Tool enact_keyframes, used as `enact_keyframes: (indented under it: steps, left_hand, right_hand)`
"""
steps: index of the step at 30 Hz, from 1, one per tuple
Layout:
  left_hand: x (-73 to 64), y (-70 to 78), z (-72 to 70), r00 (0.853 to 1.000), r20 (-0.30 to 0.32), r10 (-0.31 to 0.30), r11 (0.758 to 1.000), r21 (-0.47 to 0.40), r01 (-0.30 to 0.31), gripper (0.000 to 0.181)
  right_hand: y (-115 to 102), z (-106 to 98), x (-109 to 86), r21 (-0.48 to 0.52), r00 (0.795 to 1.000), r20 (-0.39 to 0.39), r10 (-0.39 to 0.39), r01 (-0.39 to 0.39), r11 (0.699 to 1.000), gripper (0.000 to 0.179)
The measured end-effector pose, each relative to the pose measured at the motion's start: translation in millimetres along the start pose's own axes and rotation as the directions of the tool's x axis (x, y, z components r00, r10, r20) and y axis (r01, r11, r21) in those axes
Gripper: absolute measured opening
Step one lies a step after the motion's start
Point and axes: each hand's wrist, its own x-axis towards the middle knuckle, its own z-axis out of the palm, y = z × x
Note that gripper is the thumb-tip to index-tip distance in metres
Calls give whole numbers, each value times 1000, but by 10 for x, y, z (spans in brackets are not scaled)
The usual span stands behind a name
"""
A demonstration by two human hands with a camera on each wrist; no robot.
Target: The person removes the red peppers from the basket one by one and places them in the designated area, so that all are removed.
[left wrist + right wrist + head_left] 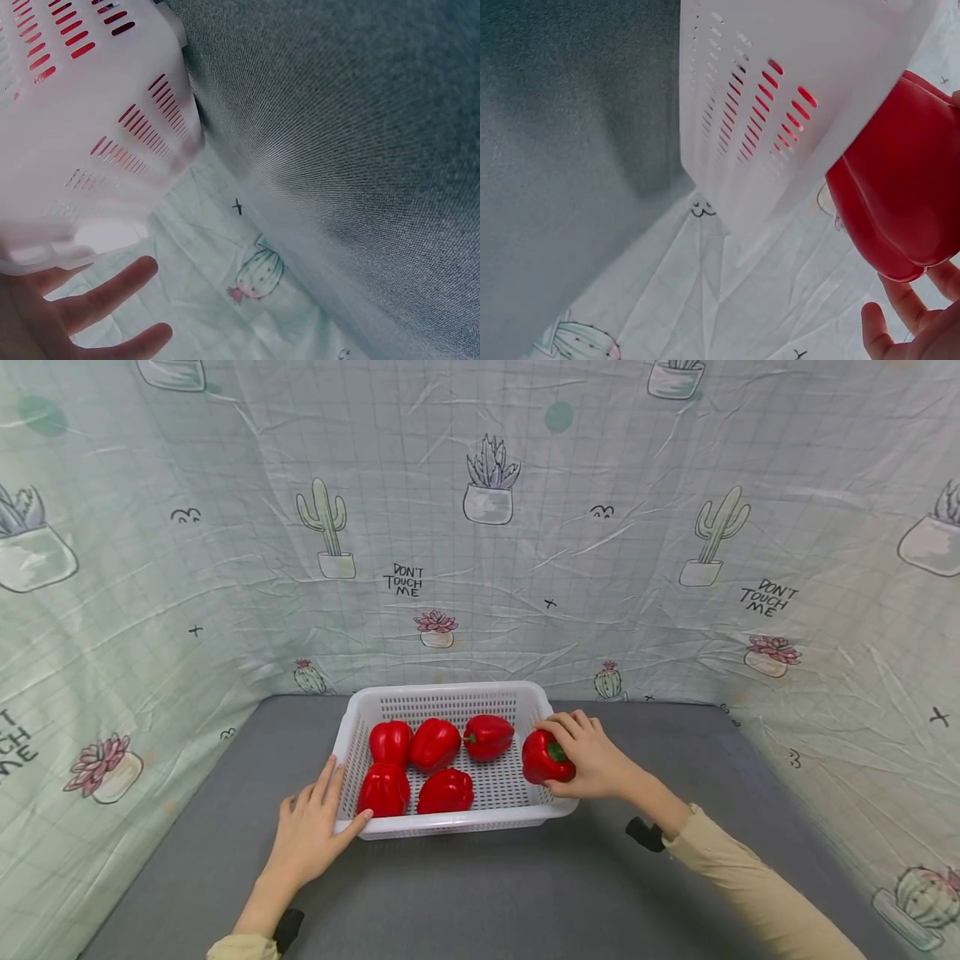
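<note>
A white slotted plastic basket (pixel 450 818) sits on the grey table with several red bell peppers (pixel 435 745) in it, three along the back and two in front. At its right end my right hand (pixel 588 758) grips another red bell pepper (pixel 542 758), green stem toward the palm. In the right wrist view this pepper (pixel 907 180) shows above the basket's rim, fingers (pixel 907 304) at its end. My left hand (pixel 309 827) rests at the basket's left front corner, fingers spread and thumb on the rim. The left wrist view shows its straight fingers (pixel 112 296) beside the basket wall (pixel 90 150).
The grey tabletop (pixel 480 893) stretches in front of the basket and to both sides. Behind it and at the sides hangs a pale cloth (pixel 480 568) printed with cacti and succulents. Dark bands (pixel 645 833) sit at both wrists.
</note>
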Motion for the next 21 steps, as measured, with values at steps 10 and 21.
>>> enact_keyframes:
  steps: [10, 21]
  left_hand:
    - [2, 1, 16, 1000, 7, -9, 1000, -9, 9, 82]
    - [7, -4, 22, 1000, 6, -3, 1000, -23, 3, 81]
  right_hand:
    - [140, -113, -90, -5, 998, -68, 15, -15, 1000, 78]
    - [355, -208, -202, -23, 992, -85, 93, -95, 995, 77]
